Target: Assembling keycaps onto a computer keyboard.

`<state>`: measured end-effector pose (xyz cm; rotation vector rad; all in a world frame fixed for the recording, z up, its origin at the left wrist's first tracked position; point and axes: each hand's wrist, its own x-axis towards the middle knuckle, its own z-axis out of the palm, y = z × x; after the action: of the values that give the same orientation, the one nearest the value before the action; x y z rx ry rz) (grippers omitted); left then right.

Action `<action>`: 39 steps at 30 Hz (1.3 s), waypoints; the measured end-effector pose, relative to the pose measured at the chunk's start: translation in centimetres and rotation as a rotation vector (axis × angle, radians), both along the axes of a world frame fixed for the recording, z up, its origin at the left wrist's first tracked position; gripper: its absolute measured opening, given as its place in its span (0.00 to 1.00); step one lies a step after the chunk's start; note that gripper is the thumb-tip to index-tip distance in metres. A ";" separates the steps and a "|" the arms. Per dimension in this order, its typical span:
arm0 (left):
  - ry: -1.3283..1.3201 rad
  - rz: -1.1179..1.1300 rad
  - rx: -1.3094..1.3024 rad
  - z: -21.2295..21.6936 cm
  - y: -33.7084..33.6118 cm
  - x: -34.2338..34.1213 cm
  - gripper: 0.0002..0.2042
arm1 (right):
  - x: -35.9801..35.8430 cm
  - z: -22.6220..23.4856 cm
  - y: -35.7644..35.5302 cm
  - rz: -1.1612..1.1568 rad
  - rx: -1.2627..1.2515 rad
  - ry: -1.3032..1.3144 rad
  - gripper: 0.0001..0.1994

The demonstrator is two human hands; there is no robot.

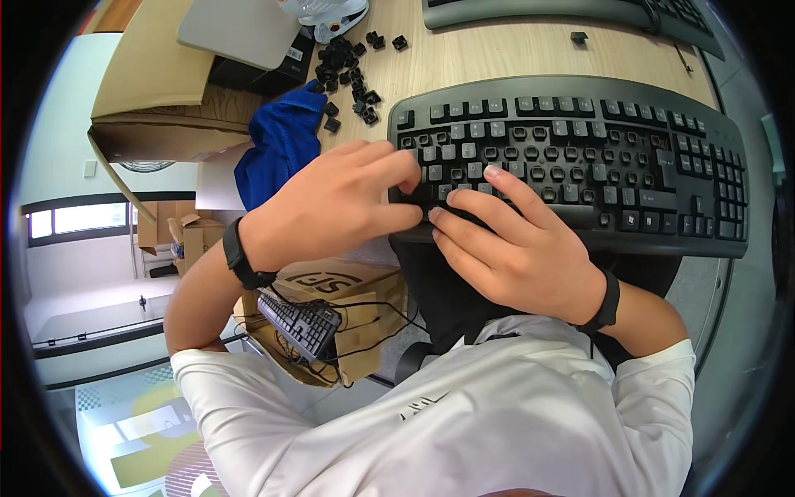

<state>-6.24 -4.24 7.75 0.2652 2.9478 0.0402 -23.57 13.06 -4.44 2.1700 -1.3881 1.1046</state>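
A black keyboard (580, 222) lies along the near edge of the desk, many of its keycaps off and bare switch sockets showing. At its left end, my left hand (339, 195) is closed, the index finger bent down and the thumb reaching to the lower corner keys. Whatever lies between those fingers is hidden. My right hand (517, 248) rests on the lower-left keys with its fingers stretched and apart, fingertips close to my left thumb. Loose black keycaps (339, 62) are heaped beyond the keyboard's upper left corner.
A blue cloth (286, 137) lies left of the keycaps, beside an open cardboard box (157, 132). Another keyboard (530, 10) sits at the far edge. One lone keycap (579, 37) is on the desk. Below left, a carton (356, 356) holds a cabled keyboard (302, 327).
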 end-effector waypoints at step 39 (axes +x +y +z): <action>0.224 0.601 0.359 -4.3 3.0 3.2 0.11 | -0.7 0.5 0.3 0.072 0.056 -0.018 0.08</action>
<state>-3.09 -1.25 3.48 -0.6157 3.1011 0.6572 -24.29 13.35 -3.90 2.2710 -1.3740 1.1267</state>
